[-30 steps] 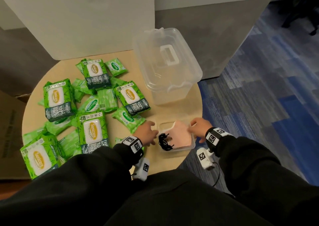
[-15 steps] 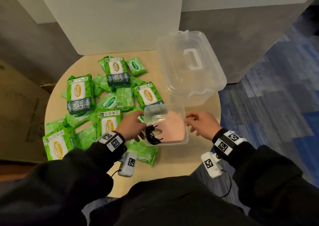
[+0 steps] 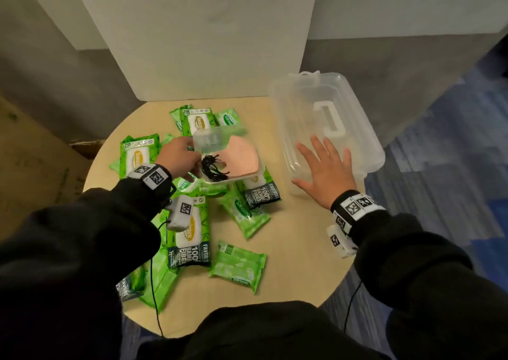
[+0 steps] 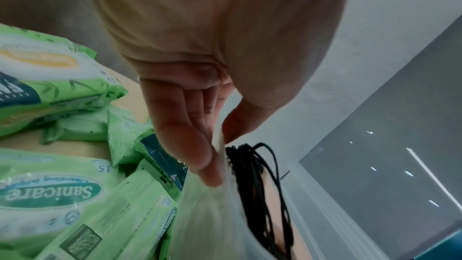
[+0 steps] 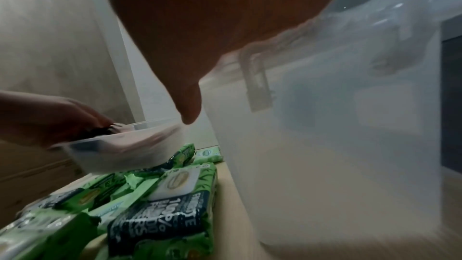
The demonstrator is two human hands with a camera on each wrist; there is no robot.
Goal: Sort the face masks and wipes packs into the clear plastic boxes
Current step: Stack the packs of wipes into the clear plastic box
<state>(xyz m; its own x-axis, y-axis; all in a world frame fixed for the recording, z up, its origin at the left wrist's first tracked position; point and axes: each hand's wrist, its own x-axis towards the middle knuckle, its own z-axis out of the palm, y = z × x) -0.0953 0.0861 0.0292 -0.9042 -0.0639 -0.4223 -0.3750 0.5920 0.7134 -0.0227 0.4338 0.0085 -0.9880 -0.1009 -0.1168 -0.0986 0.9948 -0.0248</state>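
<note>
On the left, our left hand pinches the rim of the small clear box, thin and slick, with pink face masks inside, over crinkly green wipes packs; we should keep it level. Right hand lies flat, fingers spread, holding nothing, on the lidded clear plastic box on the bench.

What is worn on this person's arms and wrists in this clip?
Both arms wear black long sleeves. Each wrist has a black band carrying white square tags with black markers: left, right. Below each wrist hangs a white camera unit, also tagged: left, right. Thin black cables trail from the units.
</note>
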